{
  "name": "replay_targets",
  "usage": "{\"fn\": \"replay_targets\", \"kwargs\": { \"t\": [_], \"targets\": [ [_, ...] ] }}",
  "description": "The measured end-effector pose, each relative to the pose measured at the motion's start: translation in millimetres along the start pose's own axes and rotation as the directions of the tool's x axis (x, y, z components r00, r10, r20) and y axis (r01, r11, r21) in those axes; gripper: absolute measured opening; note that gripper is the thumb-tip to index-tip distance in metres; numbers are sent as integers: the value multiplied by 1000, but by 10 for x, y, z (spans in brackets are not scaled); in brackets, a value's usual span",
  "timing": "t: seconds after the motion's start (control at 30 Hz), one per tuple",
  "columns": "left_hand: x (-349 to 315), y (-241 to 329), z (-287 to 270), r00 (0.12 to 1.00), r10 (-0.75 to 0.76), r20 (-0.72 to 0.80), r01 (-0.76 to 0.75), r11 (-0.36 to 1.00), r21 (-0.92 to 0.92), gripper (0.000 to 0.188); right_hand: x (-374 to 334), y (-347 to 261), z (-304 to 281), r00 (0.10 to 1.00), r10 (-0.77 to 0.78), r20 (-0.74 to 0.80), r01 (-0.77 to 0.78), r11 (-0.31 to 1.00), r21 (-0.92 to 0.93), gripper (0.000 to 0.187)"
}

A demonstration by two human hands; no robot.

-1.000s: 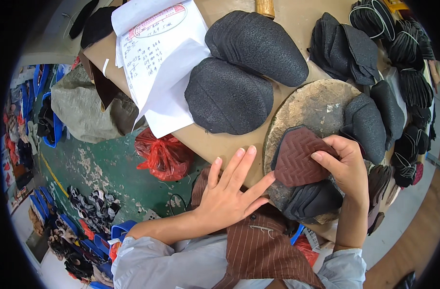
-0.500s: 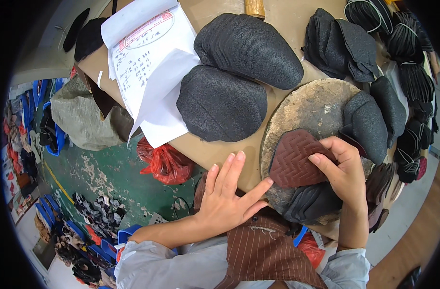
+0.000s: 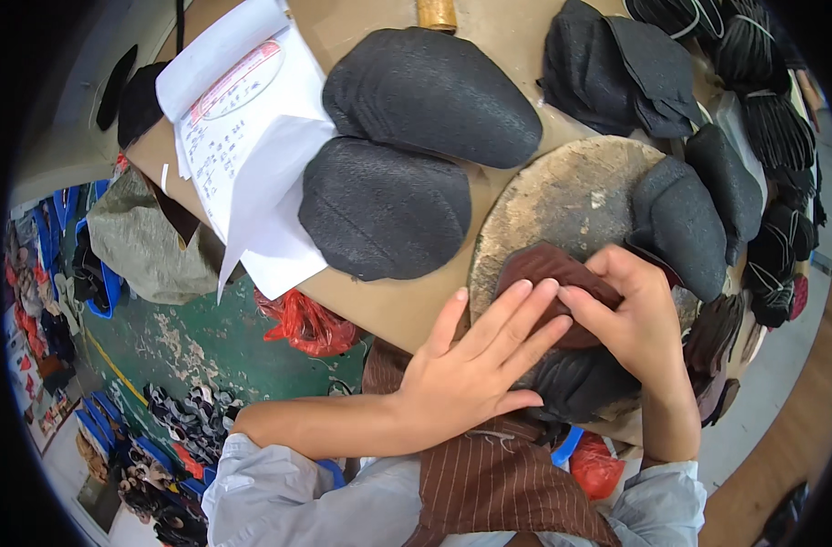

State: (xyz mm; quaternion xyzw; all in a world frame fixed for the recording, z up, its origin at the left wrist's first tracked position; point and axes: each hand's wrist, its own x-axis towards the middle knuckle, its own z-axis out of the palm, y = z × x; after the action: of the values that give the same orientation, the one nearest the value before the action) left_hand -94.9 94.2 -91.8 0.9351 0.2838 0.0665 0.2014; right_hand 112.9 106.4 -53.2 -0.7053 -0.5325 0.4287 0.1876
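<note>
Head view: a worker's right hand (image 3: pixel 639 314) pinches the right edge of a maroon quilted piece (image 3: pixel 536 264) between thumb and fingers, closed on it, over a round worn block (image 3: pixel 562 187) right of center in the frame. The left hand (image 3: pixel 478 365) lies flat with fingers spread, gripping nothing, its fingertips over the piece's lower part, close to the right thumb (how hard they press, one cannot tell). The pinch at the edge probably leaves most of the piece free, while the flat palm seems suited to smoothing or steadying it.

Just below the maroon piece, overlapping black pieces (image 3: pixel 584 383) sit on the block's lower edge, likely for easy reach; dark curved pieces (image 3: pixel 680 223) rest at its right. Two black stacks (image 3: pixel 429 96) fill the upper middle, evidently grouped like with like, beside handwritten papers (image 3: pixel 252 173) at upper left, perhaps handy for consulting. Bundles (image 3: pixel 779 128) at upper right are bound with cord, presumably to stop their layers slipping.
</note>
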Motion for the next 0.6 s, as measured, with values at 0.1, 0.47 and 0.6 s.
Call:
{"fn": "replay_targets", "kwargs": {
  "t": [0.1, 0.47, 0.6],
  "targets": [
    [41, 44, -98, 997, -73, 14, 72, 996, 59, 86, 13, -185, -147, 999, 10, -40, -23, 946, -325, 28],
    [296, 193, -18, 985, -109, -134, 130, 978, 161, 98, -1755, 530, -696, 815, 214, -539, -123, 972, 200, 18],
    [195, 290, -39, 985, -152, -77, 163, 975, 152, 90, -2290, 1449, -1172, 580, 285, -763, -268, 951, 152, 28]
  ]
}}
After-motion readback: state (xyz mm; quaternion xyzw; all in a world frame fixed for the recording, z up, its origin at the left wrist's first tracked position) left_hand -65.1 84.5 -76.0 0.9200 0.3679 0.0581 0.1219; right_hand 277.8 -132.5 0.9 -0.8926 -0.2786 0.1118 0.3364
